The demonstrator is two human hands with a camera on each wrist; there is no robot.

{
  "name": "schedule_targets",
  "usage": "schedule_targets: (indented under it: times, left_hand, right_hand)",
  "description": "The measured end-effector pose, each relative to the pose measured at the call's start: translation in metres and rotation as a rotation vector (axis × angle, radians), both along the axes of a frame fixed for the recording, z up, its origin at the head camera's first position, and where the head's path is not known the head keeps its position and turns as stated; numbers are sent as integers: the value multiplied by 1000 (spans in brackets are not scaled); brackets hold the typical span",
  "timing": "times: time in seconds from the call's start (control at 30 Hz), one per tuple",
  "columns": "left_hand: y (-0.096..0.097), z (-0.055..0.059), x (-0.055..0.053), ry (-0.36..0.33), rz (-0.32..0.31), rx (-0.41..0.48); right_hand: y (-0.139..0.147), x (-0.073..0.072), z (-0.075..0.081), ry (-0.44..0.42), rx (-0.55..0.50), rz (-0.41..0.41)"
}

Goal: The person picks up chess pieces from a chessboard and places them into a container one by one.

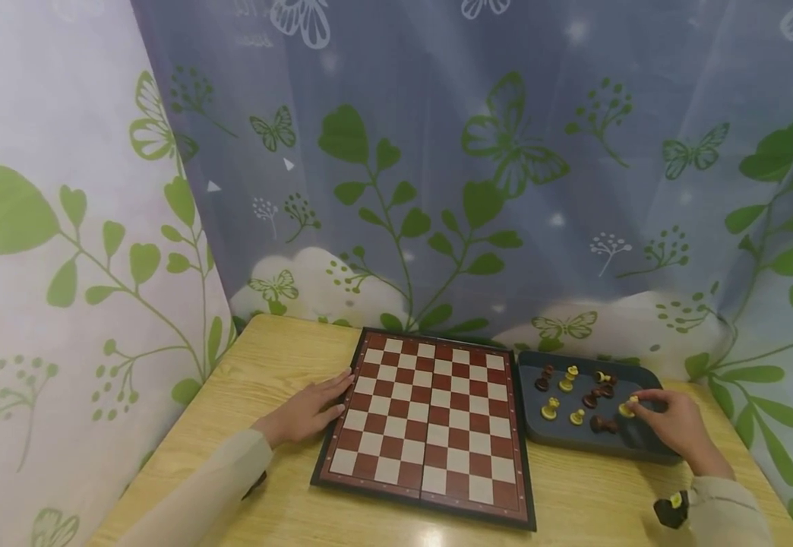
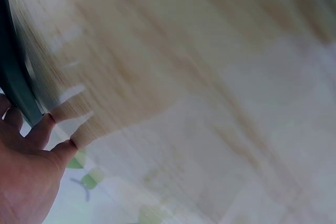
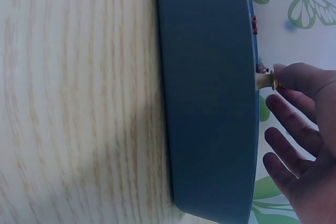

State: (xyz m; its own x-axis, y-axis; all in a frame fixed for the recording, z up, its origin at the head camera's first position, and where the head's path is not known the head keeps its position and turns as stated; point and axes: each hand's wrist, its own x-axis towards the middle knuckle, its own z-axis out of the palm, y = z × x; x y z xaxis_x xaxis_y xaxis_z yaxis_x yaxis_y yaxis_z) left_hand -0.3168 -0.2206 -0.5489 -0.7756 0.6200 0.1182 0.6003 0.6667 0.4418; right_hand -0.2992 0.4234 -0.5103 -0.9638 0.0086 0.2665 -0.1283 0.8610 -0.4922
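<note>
My left hand (image 1: 308, 410) rests at the left edge of a red-and-white chessboard (image 1: 431, 418), its fingers extended. In the left wrist view those fingers touch the board's dark side (image 2: 18, 77). Over the right part of a dark grey tray (image 1: 536, 439), my right hand (image 1: 677, 422) pinches a yellow chess piece (image 1: 627, 410) by its top between thumb and index finger. The right wrist view shows the piece's narrow neck (image 3: 265, 81) upright above the tray wall (image 3: 210, 103); the thumb hides its head. The other fingers of that hand are spread apart.
Several chess pieces share the tray: yellow ones standing, such as a rook (image 1: 550, 409) and a pawn (image 1: 577, 417), and dark ones, some lying down (image 1: 604, 425). The tray stands against the board's right side on a wooden table (image 1: 287, 349). A patterned curtain (image 1: 424, 190) hangs behind.
</note>
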Motion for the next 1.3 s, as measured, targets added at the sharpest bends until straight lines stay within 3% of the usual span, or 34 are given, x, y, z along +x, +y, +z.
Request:
schedule_targets:
  times: [0.3,0.6,0.83,0.97,1.13,1.3]
  left_hand:
    - [1,-6,-3,15,-9,-2]
    - [2,-6,-2,15,-15,2]
    - [-2,-6,-7,39,-28,13]
    - [-5,-5,-10,43,-8,11]
    - [-1,-2,-3,44,23,-10]
    - [11,2,-1,131,112,-34]
  right_hand:
    - [1,6,1,-44,8,-12]
    - [-6,13,4,33,14,5]
    - [-31,18,10,34,-10,61]
    - [-56,16,13,45,70,105]
    - [-90,14,14,47,203,109]
    - [-115,8,7,55,259,109]
